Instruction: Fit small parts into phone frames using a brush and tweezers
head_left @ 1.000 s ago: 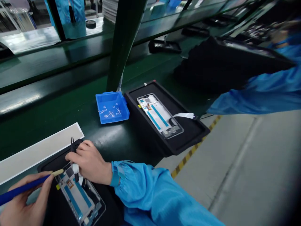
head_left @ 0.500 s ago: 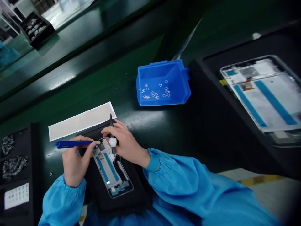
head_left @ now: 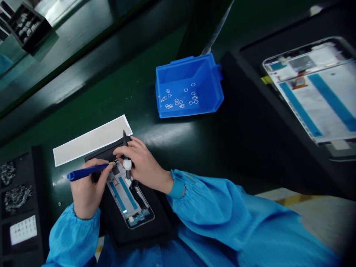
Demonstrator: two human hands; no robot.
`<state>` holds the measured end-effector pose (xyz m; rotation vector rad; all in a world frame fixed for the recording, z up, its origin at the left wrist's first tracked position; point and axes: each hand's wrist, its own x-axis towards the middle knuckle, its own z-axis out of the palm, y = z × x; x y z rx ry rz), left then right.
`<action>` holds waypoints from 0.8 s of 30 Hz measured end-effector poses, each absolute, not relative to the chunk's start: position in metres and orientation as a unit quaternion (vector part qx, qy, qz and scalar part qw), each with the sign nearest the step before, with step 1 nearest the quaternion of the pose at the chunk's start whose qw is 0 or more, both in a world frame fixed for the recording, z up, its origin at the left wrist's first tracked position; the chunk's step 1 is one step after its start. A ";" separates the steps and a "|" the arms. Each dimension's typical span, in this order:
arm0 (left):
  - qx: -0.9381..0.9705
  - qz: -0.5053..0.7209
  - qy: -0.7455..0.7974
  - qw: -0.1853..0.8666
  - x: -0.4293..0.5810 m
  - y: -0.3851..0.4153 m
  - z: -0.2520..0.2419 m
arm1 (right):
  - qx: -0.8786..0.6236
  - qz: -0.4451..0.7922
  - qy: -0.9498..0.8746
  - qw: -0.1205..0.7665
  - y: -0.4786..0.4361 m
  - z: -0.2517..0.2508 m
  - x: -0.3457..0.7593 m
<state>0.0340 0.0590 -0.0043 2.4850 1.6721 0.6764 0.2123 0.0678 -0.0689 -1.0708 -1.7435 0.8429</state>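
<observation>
Down at the near edge of the green bench [head_left: 172,148], both hands work over an open phone frame [head_left: 128,198] that lies face down on a black tray [head_left: 155,230]. The left hand [head_left: 86,189] has its fingers closed around a blue stick [head_left: 87,171], gripped like a pen, with the pale tip resting at the top corner of the frame. The right hand [head_left: 140,163] pinches black tweezers [head_left: 125,155] between thumb and fingers; the tweezers stand nearly upright, points down on the top end of the frame (whether they grip a part there is too small to tell). The two tool tips sit just beside each other.

Behind the hands lies a long white strip [head_left: 91,140], touching the far end of the tray. Further back and to the right stands a small blue bin [head_left: 189,87] with a scatter of tiny pale parts on its floor. At the right edge a second phone frame [head_left: 314,92] lies in another black tray [head_left: 250,122]. At the far left sits a black compartment tray [head_left: 16,207] with small metal bits. Both arms wear blue sleeves [head_left: 211,211].
</observation>
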 end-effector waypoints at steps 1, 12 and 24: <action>0.812 0.218 0.540 0.032 0.034 0.059 -0.004 | -0.432 0.339 -0.705 0.448 0.068 -0.069 0.212; 0.828 0.202 0.524 0.008 0.038 0.061 -0.001 | -0.439 0.329 -0.712 0.439 0.068 -0.070 0.212; 0.835 0.192 0.516 -0.002 0.041 0.060 -0.001 | -0.446 0.332 -0.714 0.425 0.066 -0.067 0.213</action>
